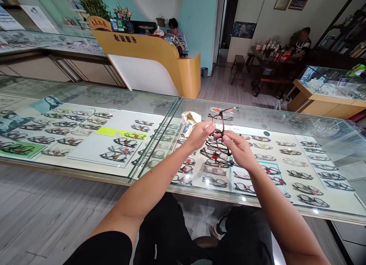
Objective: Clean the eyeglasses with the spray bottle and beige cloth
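Nearest are the wearer's black trousers [160, 234] and a shoe [221, 225] on the grey plank floor [34, 208]. Both bare forearms reach over the glass display counter [194, 191].

Above its top, the left hand [201, 135] and the right hand [239, 149] share one pair of dark-framed eyeglasses [222, 122], turned nearly on end with a temple arm standing upward. The left grip is narrow, a pinch of thumb and fingers near the upper lens; something pale shows at those fingertips, too small to name. The right grip is closed on the frame lower down, near the other lens.

The step in hand looks like close handling of this one pair, perhaps inspecting or wiping it. The next move, as I judge it, calls for a light pinch on the rim, with one hand steadying the frame so the thin temples are not bent.

Just beyond the left hand, a cream cloth [191, 118] lies crumpled. Around and below the hands run rows of spectacles [310, 200], some tagged red.

Farther off stand an orange cashier counter [188, 76] with a person [178, 38] behind it, a waste bin [204, 72], and, at far right, a second person [303, 46] at a dark table [261, 55].
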Motion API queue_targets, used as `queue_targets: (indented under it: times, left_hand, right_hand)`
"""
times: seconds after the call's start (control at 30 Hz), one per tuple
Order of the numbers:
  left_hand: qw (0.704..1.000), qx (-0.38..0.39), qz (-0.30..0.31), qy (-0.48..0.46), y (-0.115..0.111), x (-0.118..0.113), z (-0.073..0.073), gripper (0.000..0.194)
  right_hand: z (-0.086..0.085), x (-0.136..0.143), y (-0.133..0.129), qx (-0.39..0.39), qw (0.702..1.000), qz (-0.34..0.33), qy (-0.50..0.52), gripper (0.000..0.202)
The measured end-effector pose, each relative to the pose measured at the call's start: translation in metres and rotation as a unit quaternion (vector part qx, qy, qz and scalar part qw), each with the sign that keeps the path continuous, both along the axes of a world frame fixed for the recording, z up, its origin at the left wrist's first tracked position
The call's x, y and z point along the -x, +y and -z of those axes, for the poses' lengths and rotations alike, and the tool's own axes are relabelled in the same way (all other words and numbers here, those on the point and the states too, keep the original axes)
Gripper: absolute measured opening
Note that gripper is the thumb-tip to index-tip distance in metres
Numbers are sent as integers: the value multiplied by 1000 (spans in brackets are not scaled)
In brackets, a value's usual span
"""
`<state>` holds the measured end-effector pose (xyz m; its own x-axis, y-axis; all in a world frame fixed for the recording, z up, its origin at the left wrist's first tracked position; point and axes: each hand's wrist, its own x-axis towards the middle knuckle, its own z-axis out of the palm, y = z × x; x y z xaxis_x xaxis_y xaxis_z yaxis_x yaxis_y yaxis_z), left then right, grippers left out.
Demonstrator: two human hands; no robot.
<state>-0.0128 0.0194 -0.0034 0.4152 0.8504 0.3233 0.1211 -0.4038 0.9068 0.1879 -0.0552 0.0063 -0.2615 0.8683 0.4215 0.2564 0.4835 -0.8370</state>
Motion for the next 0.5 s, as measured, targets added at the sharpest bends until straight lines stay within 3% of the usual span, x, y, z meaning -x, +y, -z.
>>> queue_targets:
  times: [0.13, 0.27, 0.5]
  left_hand:
    - [1000, -19, 13, 5, -3, 0, -2, 56]
    - [996, -11, 61, 69, -5, -1, -1, 56]
    - [986, -14, 88, 140, -9, -7, 3, 56]
  right_hand:
    - [-1, -2, 1, 15, 999, 35, 39, 41]
    - [-3, -6, 3, 34, 990, 94, 99, 43]
    - [-2, -4, 5, 52, 987, 95, 118, 43]
